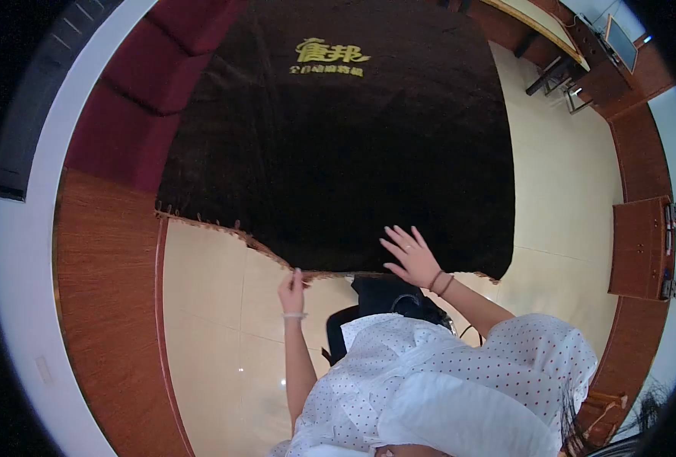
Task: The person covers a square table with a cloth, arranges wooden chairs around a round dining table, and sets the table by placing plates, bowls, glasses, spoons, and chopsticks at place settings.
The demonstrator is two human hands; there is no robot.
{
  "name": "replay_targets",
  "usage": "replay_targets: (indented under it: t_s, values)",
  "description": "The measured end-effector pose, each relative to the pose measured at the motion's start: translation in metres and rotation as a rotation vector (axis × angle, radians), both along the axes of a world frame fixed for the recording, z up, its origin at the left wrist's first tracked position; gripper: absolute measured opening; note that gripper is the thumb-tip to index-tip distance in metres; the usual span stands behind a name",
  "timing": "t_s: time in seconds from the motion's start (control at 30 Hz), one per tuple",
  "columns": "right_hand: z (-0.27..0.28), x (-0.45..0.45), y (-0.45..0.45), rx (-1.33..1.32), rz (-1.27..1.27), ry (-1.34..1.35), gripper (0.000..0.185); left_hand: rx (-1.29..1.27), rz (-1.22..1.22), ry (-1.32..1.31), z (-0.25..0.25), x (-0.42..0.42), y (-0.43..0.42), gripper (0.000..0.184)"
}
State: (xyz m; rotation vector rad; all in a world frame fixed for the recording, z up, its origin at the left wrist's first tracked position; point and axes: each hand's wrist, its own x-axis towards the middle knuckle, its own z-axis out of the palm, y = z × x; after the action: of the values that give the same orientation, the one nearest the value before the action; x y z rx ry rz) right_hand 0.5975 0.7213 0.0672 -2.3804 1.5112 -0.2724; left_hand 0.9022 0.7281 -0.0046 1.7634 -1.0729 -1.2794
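Note:
A large dark brown cloth (368, 152) with yellow lettering (330, 57) near its far end spreads over a surface that it hides. Along its near edge runs a brown fringe. My left hand (292, 287) pinches this fringed edge at the near left, where the cloth hangs at a slant. To the right, my right hand (414, 257) lies on the cloth close to the near edge, palm down with its fingers spread, holding nothing.
Dark red seating (132, 99) stands along the left, beside wood panelling (109, 282). A black bag-like item (387, 295) is below the near edge. At the back right are a table (540, 27) and a monitor (620, 43); a wooden cabinet (637, 247) stands right.

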Motion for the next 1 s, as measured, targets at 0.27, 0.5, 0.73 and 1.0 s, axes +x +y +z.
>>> replay_targets:
  t_s: [0.27,0.5,0.73,1.0]
  values:
    - [-0.006,0.142,-0.106,-0.256,-0.267,-0.126,0.042,0.169,-0.205,0.315,-0.025,0.120,-0.066,0.034]
    - [-0.031,0.218,-0.126,-0.243,-0.508,0.191,0.048,0.140,0.195,0.297,0.005,0.303,-0.191,0.060]
    - [-0.021,0.233,-0.121,-0.069,-0.635,0.213,0.048,0.312,0.507,0.595,0.015,0.341,-0.275,0.059]
    - [-0.035,0.205,-0.107,-0.125,-1.052,0.383,0.048,0.126,0.516,0.343,-0.034,0.399,-0.258,0.028]
